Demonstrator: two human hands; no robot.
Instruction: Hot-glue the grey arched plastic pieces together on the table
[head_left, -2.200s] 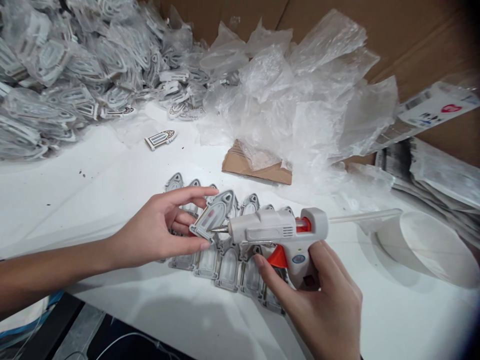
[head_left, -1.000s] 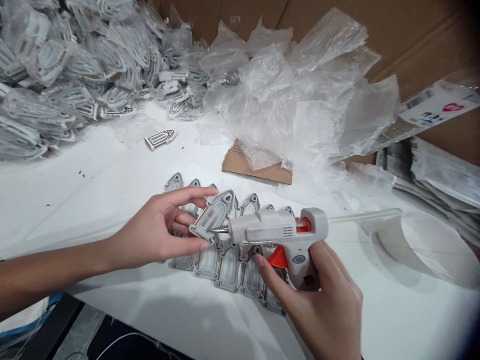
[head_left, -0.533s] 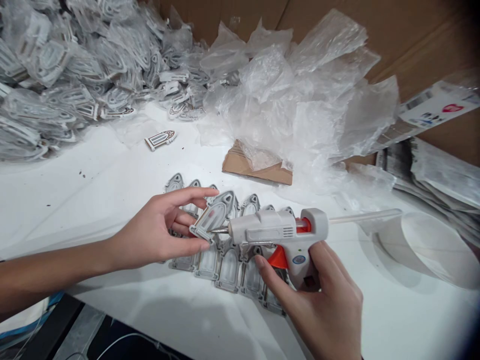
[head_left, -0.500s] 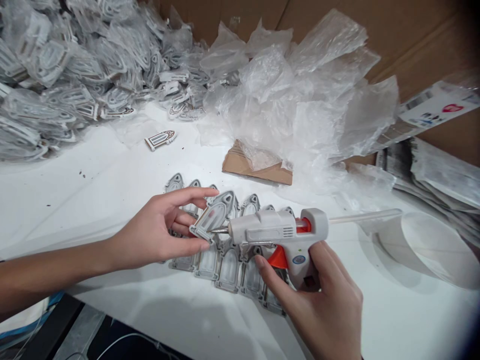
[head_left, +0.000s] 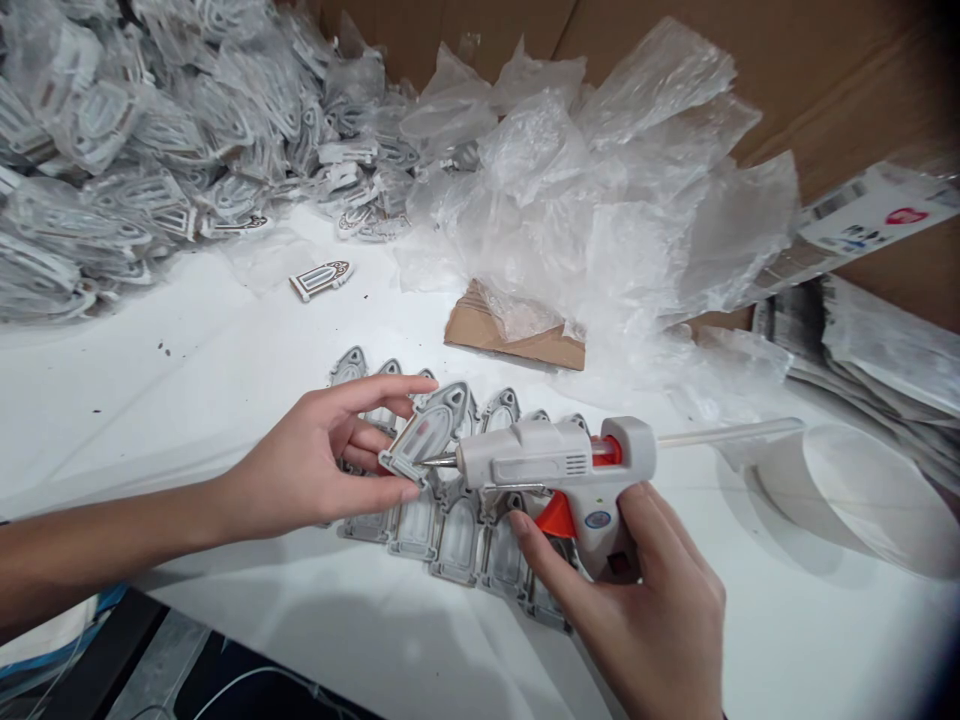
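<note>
the left hand [head_left: 300,462] pinches a tag [head_left: 429,428] between thumb and fingers, up above a row of tags [head_left: 457,540]. the right hand [head_left: 645,605] grips a glue gun [head_left: 555,460], its tip [head_left: 442,461] right at the tag's edge. steady hands help here.

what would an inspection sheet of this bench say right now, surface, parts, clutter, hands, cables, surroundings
surface: white table, a few dark specks on it
job's things: hot glue gun with a clear glue stick in its back, nozzle at the edge of an arched grey plastic piece; a row of similar pieces lies flat below
clutter: heap of bagged pieces, loose clear plastic wrap, cardboard scrap, one loose piece
hands: left hand holds the arched piece, right hand grips the gun
cables: thin white cable below the table edge
surroundings: cardboard box wall, stack of printed bags
</note>
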